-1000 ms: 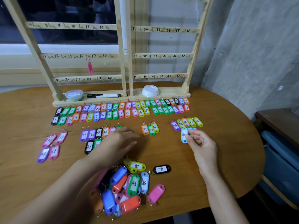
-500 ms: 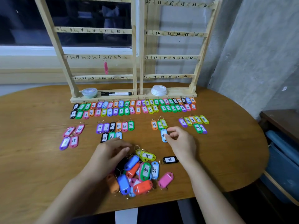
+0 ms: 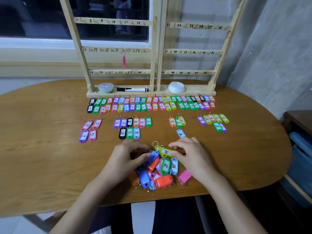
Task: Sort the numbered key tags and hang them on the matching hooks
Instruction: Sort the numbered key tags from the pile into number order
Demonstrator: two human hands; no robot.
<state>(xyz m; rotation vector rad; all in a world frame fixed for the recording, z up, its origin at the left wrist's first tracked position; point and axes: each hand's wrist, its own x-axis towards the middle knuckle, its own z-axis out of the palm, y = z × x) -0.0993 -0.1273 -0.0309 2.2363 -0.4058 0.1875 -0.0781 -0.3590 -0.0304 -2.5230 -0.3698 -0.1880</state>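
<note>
A pile of coloured key tags lies near the table's front edge. My left hand rests on the pile's left side, its curled fingertips against a blue tag; what it grips, if anything, is hidden. My right hand pinches a yellow-green tag at the top of the pile. A light blue tag lies alone just beyond my right hand. Sorted tags sit in two long rows and small groups below the wooden hook rack. One pink tag hangs at hook 17.
On the rack's base stand a small round tub, a black marker and a white lid. The oval wooden table ends at the right near a grey wall and a blue bin.
My right hand carried the light blue tag leftward, set it down below the 39–41 group, and came back to the pile onto the yellow-green tag. My left hand slid onto the pile.
</note>
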